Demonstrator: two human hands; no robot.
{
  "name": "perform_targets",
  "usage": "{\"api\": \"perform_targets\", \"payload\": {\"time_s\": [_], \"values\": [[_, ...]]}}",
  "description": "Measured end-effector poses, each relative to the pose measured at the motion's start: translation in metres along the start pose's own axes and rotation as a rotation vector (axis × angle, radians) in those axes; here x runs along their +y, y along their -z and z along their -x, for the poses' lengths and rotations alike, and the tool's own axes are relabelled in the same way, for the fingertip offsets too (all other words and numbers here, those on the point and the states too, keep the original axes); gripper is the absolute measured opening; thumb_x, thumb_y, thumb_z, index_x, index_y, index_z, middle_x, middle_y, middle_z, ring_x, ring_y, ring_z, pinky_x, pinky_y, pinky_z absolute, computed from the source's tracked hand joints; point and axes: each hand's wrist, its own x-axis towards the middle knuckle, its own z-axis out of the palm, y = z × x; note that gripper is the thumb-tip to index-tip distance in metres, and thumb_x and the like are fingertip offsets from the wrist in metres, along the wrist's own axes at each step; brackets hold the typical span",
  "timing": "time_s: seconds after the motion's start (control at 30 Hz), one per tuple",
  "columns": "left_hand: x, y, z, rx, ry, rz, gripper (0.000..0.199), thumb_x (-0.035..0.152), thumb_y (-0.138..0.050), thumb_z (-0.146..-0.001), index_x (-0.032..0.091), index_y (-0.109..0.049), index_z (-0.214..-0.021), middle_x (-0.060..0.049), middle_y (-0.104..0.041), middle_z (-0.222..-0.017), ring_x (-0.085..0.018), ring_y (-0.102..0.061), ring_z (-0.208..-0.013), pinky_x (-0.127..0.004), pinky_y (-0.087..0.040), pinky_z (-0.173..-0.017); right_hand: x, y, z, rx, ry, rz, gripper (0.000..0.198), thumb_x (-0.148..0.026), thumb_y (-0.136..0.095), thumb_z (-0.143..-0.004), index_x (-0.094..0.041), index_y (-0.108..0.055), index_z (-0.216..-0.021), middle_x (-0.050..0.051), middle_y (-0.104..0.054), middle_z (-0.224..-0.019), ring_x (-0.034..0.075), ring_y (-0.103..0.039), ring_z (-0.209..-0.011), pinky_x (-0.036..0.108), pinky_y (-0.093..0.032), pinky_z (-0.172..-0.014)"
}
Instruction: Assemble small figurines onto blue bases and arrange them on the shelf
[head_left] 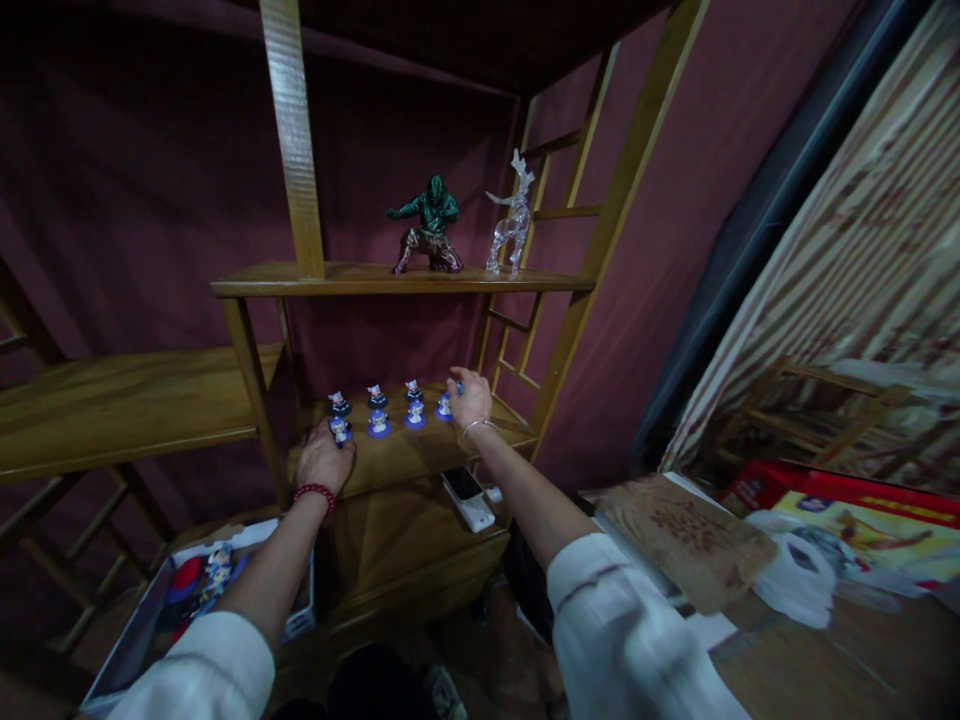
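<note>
On the lower wooden shelf (420,450), small figurines stand in two rows. The front row has several purple-and-white figurines on round purple bases, such as this figurine (378,424); behind them are figurines with dark bases, one being this figurine (376,396). My left hand (325,462), wearing a red bead bracelet, has its fingers closed around the leftmost front figurine (340,431). At the row's other end my right hand (471,398) is curled beside the rightmost front figurine (444,406). A small blue spot shows at its fingers; what they hold is hidden.
Above, a green crouching figure (431,225) and a clear deer figurine (514,220) stand on the upper shelf (352,280). A white handheld device (470,500) lies below the figurines. An open box (127,630) of toys sits lower left; a plastic bag (799,580) lies right.
</note>
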Motion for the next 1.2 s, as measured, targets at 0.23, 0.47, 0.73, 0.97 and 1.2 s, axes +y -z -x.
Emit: {"api": "perform_targets", "payload": {"time_s": [0.23, 0.47, 0.73, 0.97, 1.2], "values": [[0.000, 0.000, 0.000, -0.003, 0.002, 0.030, 0.039, 0.031, -0.045, -0.074, 0.014, -0.048, -0.109, -0.013, -0.057, -0.109, -0.023, -0.051, -0.104, -0.030, -0.038, -0.087, -0.025, 0.004, -0.045, -0.379, 0.193, 0.201, 0.026, -0.032, -0.050, -0.079, -0.028, -0.061, -0.102, 0.000, -0.066, -0.095, 0.017, -0.053, -0.096, 0.025, -0.036, -0.084], [-0.002, -0.004, -0.002, -0.003, 0.024, 0.023, 0.045, 0.032, -0.045, -0.074, 0.012, -0.045, -0.115, -0.014, -0.054, -0.115, -0.023, -0.048, -0.108, -0.031, -0.036, -0.089, -0.046, -0.012, -0.072, -0.611, 0.313, 0.319, 0.031, -0.033, -0.060, -0.070, -0.031, -0.061, -0.102, -0.001, -0.063, -0.106, 0.020, -0.054, -0.100, 0.030, -0.037, -0.086], [-0.002, -0.004, -0.002, 0.004, 0.022, 0.024, 0.044, 0.032, -0.045, -0.074, 0.013, -0.045, -0.114, -0.012, -0.055, -0.114, -0.023, -0.048, -0.108, -0.029, -0.036, -0.089, -0.059, -0.025, -0.070, -0.762, 0.328, 0.333, 0.036, -0.018, -0.066, -0.065, -0.027, -0.063, -0.099, 0.001, -0.063, -0.107, 0.020, -0.053, -0.103, 0.032, -0.030, -0.093], [-0.002, -0.006, -0.003, 0.012, 0.019, 0.009, 0.046, 0.031, -0.045, -0.074, 0.012, -0.045, -0.116, -0.013, -0.055, -0.115, -0.022, -0.047, -0.110, -0.030, -0.035, -0.091, -0.067, -0.025, -0.074, -0.849, 0.335, 0.388, 0.037, -0.011, -0.065, -0.063, -0.023, -0.065, -0.098, 0.006, -0.066, -0.100, 0.022, -0.055, -0.100, 0.033, -0.031, -0.092], [-0.003, -0.007, -0.004, 0.027, 0.003, 0.015, 0.047, 0.030, -0.045, -0.074, 0.011, -0.045, -0.116, -0.014, -0.054, -0.116, -0.023, -0.048, -0.109, -0.031, -0.035, -0.091, -0.069, -0.038, -0.073, -0.884, 0.349, 0.450, 0.037, -0.008, -0.063, -0.064, -0.021, -0.064, -0.099, 0.008, -0.064, -0.103, 0.022, -0.056, -0.100, 0.032, -0.035, -0.087]]}}
